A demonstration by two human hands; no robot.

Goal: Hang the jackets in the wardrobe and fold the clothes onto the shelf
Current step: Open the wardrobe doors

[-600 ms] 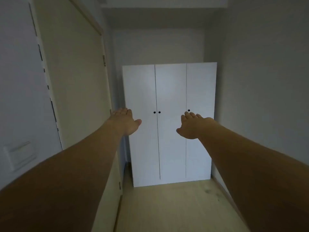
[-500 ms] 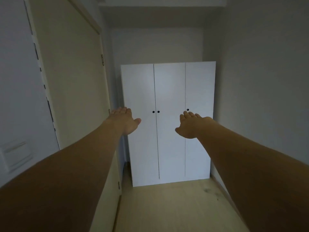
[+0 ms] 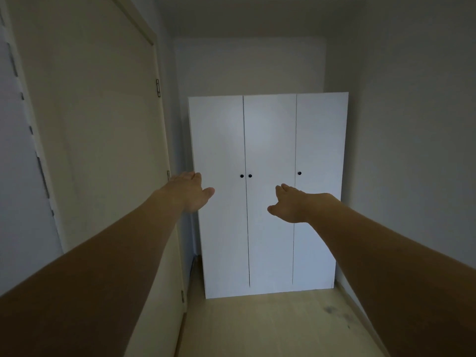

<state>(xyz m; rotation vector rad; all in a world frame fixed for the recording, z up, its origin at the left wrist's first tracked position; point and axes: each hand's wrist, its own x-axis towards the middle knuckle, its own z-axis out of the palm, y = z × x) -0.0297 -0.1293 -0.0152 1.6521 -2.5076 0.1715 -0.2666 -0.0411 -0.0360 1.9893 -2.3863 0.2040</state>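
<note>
A white three-door wardrobe (image 3: pixel 269 140) stands at the end of a narrow corridor, all doors closed, with small black knobs (image 3: pixel 241 176) at mid height. Both my arms stretch forward toward it. My left hand (image 3: pixel 190 193) is flat with straight fingers, empty, in front of the left door's edge. My right hand (image 3: pixel 291 206) is also flat and empty, in front of the middle door, below the knobs. Neither hand touches the wardrobe. No jackets or clothes are in view.
A beige door (image 3: pixel 98 140) with hinges lines the left wall. A plain grey wall (image 3: pixel 417 150) closes the right side. Light wooden floor (image 3: pixel 262 328) runs up to the wardrobe's base.
The view has moved closer to the wardrobe. My right hand has dropped a little and now sits below the right door's knob. My left hand stays stretched out.
</note>
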